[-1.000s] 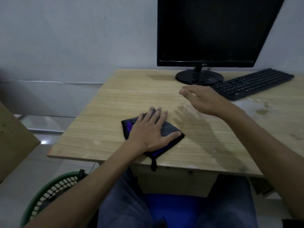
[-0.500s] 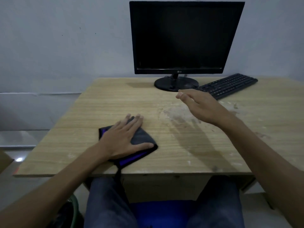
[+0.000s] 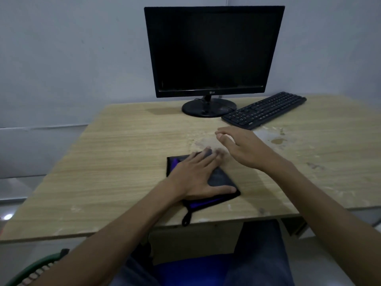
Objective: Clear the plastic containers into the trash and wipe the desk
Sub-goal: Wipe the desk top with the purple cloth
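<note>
At the far left, at about 7 o'clock from the desk's middle, the curved rim of a green woven plastic basket point(image 3: 44, 265) shows below the desk edge, mostly cut off by the frame. Above it stretches the light wood-grain rectangular desk point(image 3: 115, 162), set against a pale grey wall.

Toward the desk's near edge lies a dark grey folded wiping cloth with purple trim point(image 3: 221, 178), flat on the wood, with a small black loop hanging off the front edge at its 6 o'clock. The left hand point(image 3: 195, 178) rests palm-down on this cloth, fingers straight and spread, thumb stretched out toward 3 o'clock along the cloth's near side; the fingertips reach past the cloth's far edge and look blurred.

At 12 o'clock from the cloth stands a black flat-screen monitor on a round black base point(image 3: 212, 50), its screen dark. Between monitor and cloth the wood carries a pale smeared stain.

At 2 o'clock from the cloth, the right hand point(image 3: 245, 149) hovers above the desk, fingers relaxed and loosely extended, holding nothing.

Further right, at the monitor base's 3 o'clock, a black rectangular keyboard point(image 3: 265, 109) lies at an angle. Just in front of it are a brownish spot and whitish marks point(image 3: 278, 140) on the desk surface.
</note>
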Motion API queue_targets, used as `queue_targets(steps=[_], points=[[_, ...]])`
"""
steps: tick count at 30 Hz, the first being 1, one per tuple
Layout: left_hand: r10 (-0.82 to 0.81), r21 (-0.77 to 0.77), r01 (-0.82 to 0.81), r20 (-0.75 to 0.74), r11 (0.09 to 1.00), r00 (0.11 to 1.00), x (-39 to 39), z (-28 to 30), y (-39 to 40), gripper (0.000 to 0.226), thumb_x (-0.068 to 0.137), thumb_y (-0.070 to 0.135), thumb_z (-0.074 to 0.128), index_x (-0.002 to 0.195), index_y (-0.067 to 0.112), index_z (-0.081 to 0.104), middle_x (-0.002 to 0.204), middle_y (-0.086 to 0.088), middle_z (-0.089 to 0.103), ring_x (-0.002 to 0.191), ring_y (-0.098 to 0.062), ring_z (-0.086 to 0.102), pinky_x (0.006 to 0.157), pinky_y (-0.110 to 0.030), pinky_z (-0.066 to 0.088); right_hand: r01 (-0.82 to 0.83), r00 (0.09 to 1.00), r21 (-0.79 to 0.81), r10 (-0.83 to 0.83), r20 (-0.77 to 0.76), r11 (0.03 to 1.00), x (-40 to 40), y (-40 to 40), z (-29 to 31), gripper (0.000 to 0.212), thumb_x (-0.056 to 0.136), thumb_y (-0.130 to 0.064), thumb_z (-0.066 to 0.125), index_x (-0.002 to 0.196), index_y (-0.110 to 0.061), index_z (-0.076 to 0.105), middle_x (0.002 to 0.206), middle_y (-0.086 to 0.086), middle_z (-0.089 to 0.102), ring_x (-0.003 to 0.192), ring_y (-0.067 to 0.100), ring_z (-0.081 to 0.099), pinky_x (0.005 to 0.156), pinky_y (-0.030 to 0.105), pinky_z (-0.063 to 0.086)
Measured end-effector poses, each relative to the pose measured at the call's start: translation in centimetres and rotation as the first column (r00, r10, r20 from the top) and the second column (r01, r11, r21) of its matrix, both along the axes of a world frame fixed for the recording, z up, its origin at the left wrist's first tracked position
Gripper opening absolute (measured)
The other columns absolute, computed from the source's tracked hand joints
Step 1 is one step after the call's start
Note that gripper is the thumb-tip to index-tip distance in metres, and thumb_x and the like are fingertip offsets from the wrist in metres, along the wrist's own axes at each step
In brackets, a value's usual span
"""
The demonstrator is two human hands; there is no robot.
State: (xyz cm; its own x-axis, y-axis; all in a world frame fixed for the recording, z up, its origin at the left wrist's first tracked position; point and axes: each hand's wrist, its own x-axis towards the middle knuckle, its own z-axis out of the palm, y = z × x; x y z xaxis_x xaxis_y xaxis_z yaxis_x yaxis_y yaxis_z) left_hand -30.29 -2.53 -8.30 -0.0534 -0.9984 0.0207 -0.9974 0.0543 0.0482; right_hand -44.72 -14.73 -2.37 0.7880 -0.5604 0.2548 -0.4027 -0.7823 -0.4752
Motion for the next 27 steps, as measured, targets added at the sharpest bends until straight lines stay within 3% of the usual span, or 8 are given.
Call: queue_targets(steps=[2,4,7,10,13,19,24,27], points=[[-0.038,-0.008,0.037,-0.064,0.999,0.997,-0.9,0.2,-0.8,0.102,0.089,0.086,0.032,0.164,0.025,0.001,0.172,0.006,0.003,0.158,-0.014,-0.002,0.129,-0.041,0.003,0.055,0.998,-0.003,-0.055,0.022,0.999,-1.1,0.1,-0.3,0.037,0.109,-0.032,0.044,0.137,-0.013,0.059,0.138,0.003,0.061,0.128,0.018,0.054,0.097,0.023,0.036],[-0.073,-0.102,0.039,-0.345,0.994,0.936,-0.2,1.0,-0.4,0.081,0.098,0.067,0.047,0.163,0.028,0.018,0.169,0.010,0.019,0.156,-0.010,0.014,0.126,-0.030,0.011,0.086,0.996,-0.005,-0.086,0.018,0.996,-2.0,1.0,-1.0,0.038,0.109,-0.032,0.044,0.141,-0.014,0.054,0.141,0.005,0.058,0.130,0.022,0.053,0.103,0.032,0.042],[-0.024,-0.318,-0.246,-0.654,0.916,0.756,4.0,2.8,1.4,0.049,0.105,0.029,0.056,0.153,0.026,0.047,0.154,0.013,0.044,0.144,-0.002,0.040,0.120,-0.017,0.028,0.012,0.999,0.015,-0.011,-0.045,1.000,-1.7,4.6,-1.9,0.049,0.108,-0.040,0.043,0.151,-0.016,0.041,0.152,0.006,0.046,0.136,0.023,0.046,0.110,0.035,0.038],[0.139,-0.297,-0.379,-0.598,0.876,0.789,8.6,3.8,2.9,0.042,0.107,0.031,0.051,0.149,0.027,0.053,0.151,0.009,0.052,0.141,-0.005,0.044,0.118,-0.024,0.031,-0.161,0.966,0.037,0.166,-0.200,0.986,0.5,8.5,-3.8,0.064,0.106,-0.054,0.036,0.162,-0.029,0.017,0.169,0.002,0.017,0.155,0.021,0.016,0.124,0.040,0.015],[0.277,-0.191,-0.402,-0.466,0.895,0.840,11.7,3.3,3.5,0.044,0.108,0.034,0.046,0.151,0.026,0.049,0.154,0.000,0.050,0.146,-0.015,0.041,0.116,-0.028,0.029,-0.133,0.925,-0.089,0.092,-0.369,0.987,3.0,9.3,-6.2,0.070,0.103,-0.067,0.017,0.163,-0.037,-0.003,0.172,-0.006,-0.007,0.157,0.018,-0.013,0.126,0.047,-0.010],[0.334,-0.216,-0.416,-0.330,0.884,0.883,14.5,2.4,2.5,0.041,0.106,0.030,0.052,0.144,0.017,0.059,0.146,-0.006,0.059,0.140,-0.024,0.051,0.114,-0.036,0.037,-0.190,0.899,-0.084,0.139,-0.415,0.978,8.5,3.5,-6.2,0.068,0.102,-0.069,0.016,0.162,-0.042,0.000,0.172,-0.012,-0.004,0.158,0.014,-0.011,0.126,0.046,-0.009],[0.380,-0.230,-0.456,-0.308,0.860,0.872,16.5,2.2,1.6,0.037,0.104,0.032,0.056,0.137,0.018,0.066,0.140,-0.004,0.065,0.132,-0.026,0.058,0.107,-0.037,0.042,-0.147,0.905,-0.135,0.079,-0.417,0.980,14.7,-4.2,-5.6,0.067,0.099,-0.075,0.017,0.159,-0.051,0.005,0.172,0.001,-0.008,0.158,0.024,-0.011,0.126,0.049,-0.004],[0.390,-0.210,-0.453,-0.284,0.866,0.876,17.5,2.0,1.5,0.038,0.104,0.035,0.055,0.136,0.020,0.066,0.138,-0.003,0.066,0.130,-0.024,0.060,0.103,-0.033,0.044,-0.043,0.894,-0.125,-0.018,-0.447,0.991,16.9,-7.7,-5.3,0.084,0.094,-0.081,0.020,0.163,-0.037,0.000,0.172,0.005,-0.008,0.158,0.026,-0.012,0.127,0.048,-0.002]])
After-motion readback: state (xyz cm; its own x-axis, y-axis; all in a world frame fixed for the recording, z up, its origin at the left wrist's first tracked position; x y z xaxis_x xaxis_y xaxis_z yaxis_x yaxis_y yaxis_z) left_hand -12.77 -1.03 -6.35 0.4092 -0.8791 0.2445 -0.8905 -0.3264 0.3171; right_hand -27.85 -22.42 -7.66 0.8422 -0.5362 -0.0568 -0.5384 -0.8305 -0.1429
